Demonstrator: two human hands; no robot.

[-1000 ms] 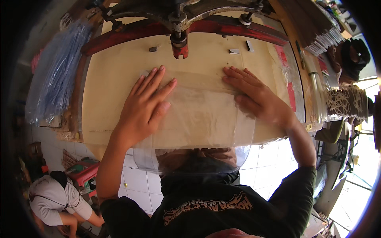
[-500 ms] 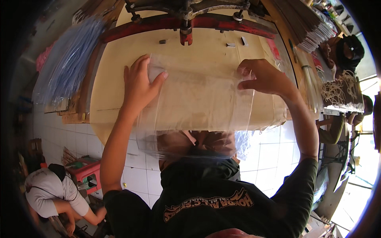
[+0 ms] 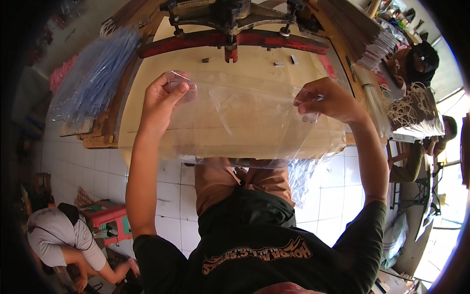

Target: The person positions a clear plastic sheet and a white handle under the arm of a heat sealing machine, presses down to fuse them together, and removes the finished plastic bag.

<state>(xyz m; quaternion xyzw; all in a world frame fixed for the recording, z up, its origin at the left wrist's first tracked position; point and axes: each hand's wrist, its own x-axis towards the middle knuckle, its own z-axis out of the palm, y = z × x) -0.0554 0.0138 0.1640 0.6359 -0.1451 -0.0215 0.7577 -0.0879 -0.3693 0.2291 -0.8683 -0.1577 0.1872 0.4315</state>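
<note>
The person holds a clear plastic sheet (image 3: pixel 240 117) stretched between both hands above the tan bench (image 3: pixel 254 59). The left hand (image 3: pixel 161 100) pinches the sheet's far left corner, thumb over fingers, grip closed on the film. The right hand (image 3: pixel 328 100) pinches the far right corner the same way. The sheet hangs toward the bench's near edge, just short of the dark machine with its red bar (image 3: pixel 230 39) at the far side. The step in hand looks like lifting the sheet off the bench; moving it on calls for even tension at both corners, since thin film sags and folds easily.
</note>
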